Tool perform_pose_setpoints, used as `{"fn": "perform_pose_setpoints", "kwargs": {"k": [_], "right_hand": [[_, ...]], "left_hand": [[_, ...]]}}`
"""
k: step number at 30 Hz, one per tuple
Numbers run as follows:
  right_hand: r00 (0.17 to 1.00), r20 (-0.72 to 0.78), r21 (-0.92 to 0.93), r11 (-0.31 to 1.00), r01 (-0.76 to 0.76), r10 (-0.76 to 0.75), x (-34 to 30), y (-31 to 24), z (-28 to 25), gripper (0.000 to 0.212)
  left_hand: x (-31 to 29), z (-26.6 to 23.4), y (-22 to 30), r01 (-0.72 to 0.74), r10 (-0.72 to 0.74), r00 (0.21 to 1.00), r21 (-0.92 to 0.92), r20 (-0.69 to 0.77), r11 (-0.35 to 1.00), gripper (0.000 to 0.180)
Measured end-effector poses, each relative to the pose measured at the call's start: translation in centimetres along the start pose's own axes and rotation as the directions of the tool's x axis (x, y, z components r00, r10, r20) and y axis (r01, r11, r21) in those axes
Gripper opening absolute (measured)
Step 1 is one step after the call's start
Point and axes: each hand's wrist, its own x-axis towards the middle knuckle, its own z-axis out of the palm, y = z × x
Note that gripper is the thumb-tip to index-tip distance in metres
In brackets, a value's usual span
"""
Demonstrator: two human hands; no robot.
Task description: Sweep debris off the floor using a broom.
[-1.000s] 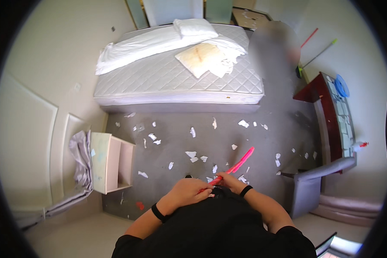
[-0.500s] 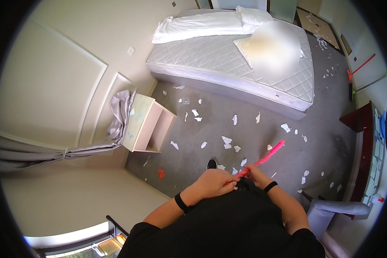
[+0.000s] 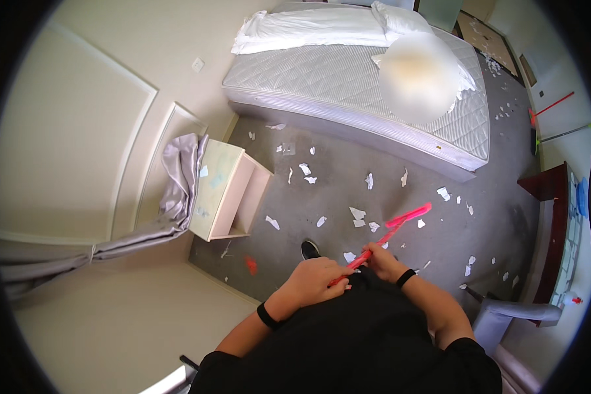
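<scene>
A red broom (image 3: pixel 395 229) slants up and to the right in front of my body, its long pinkish head over the grey floor (image 3: pixel 348 220). My left hand (image 3: pixel 316 280) is closed round the near end of its handle, close to my black shirt. Further up the handle, my right hand (image 3: pixel 383 262) grips it below the head. Whether the bristles touch the floor, I cannot tell. Scraps of white paper (image 3: pixel 356 214) lie scattered around the broom head and my black shoe (image 3: pixel 310 249).
A bare mattress bed (image 3: pixel 348 85) with white bedding stands ahead, a blurred patch over it. At left are a pale nightstand (image 3: pixel 219 180) and a grey curtain (image 3: pixel 180 174). A grey chair (image 3: pixel 515 314) and dark red desk (image 3: pixel 558 213) stand at right; two long-handled tools (image 3: pixel 555 107) lean beyond.
The broom head has turned, now showing as a bar across the handle's end. Both hands still grip the handle and have shifted slightly left in view. The view itself has tilted a little.
</scene>
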Motion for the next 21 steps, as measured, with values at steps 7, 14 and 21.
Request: {"fn": "perform_pose_setpoints", "kwargs": {"k": [7, 14, 21], "right_hand": [[0.999, 0.044, 0.034, 0.999, -0.018, 0.016, 4.9, -0.4, 10.2, 0.022], [0.998, 0.013, -0.09, 0.994, -0.061, 0.062, 9.1, -3.4, 15.4, 0.019], [0.985, 0.04, -0.191, 0.969, -0.159, 0.17, 12.7, -9.2, 18.6, 0.028]], "left_hand": [[-3.9, -8.4, -6.3, 0.004, -0.003, 0.998, 0.019, -0.07, 1.0, 0.022], [-4.5, -12.8, -10.1, 0.028, -0.023, 0.988, 0.03, -0.152, 0.999, 0.022], [-1.4, -15.4, -12.4, 0.115, -0.104, 0.97, 0.038, -0.22, 0.993, 0.025]]}}
